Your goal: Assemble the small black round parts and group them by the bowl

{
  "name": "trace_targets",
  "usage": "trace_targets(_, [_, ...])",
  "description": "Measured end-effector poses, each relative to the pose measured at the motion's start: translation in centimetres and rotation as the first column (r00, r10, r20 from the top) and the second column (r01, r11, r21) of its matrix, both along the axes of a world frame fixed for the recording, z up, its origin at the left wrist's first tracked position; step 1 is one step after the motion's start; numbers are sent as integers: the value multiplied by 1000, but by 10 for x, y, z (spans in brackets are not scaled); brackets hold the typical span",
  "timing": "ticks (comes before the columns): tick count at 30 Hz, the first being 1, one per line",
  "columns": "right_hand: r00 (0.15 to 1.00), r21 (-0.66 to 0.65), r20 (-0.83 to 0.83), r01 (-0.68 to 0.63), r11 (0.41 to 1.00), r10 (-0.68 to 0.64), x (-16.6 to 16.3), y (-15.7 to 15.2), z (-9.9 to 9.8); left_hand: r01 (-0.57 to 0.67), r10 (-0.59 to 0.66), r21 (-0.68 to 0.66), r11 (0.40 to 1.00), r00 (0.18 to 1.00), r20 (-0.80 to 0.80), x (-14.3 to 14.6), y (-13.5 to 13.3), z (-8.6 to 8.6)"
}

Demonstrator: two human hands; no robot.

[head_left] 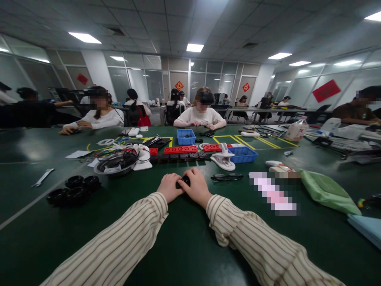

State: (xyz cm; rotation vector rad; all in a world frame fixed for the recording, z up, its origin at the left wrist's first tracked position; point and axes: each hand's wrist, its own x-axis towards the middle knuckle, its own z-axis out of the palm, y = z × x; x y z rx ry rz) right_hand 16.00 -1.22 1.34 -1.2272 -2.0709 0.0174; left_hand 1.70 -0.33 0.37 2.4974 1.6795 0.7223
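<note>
Both of my hands rest together on the green table (pixel 184 246), closed round a small black part (pixel 184 181) that shows between them. My left hand (pixel 169 187) curls against its left side and my right hand (pixel 196 186) wraps over its right side. Both arms wear striped sleeves. Just beyond the hands lies a row of red and black blocks (pixel 178 153) and a pair of black glasses (pixel 226 177).
Black round parts (pixel 74 190) and a wrench (pixel 43 177) lie at left. A bowl of cables (pixel 116 163), blue bins (pixel 186 136) (pixel 243 154) and a white device (pixel 223 159) stand ahead. A green bag (pixel 327 191) lies at right. Other people sit across the table.
</note>
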Motion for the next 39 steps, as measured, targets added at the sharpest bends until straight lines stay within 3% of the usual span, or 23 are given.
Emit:
trace_targets(8, [975, -26, -32, -220, 975, 219, 10, -2, 7, 184, -178, -62, 981, 980, 93, -4, 6, 0])
trace_targets(12, [955, -11, -57, -290, 957, 289, 9, -4, 8, 175, -171, -81, 981, 983, 61, -5, 6, -2])
trace_targets(20, [993, -110, -118, -40, 993, 27, 6, 4, -1, 22, -22, -22, 1000, 1000, 3, 3, -3, 4])
trace_targets(32, [966, -43, -91, -248, 968, 243, 11, -1, 2, 126, -124, -56, 990, 992, 34, -3, -1, 1])
trace_targets(39, [986, -116, -162, -58, 992, 38, 7, 3, -4, 40, -40, -24, 999, 999, 2, 2, -6, 2])
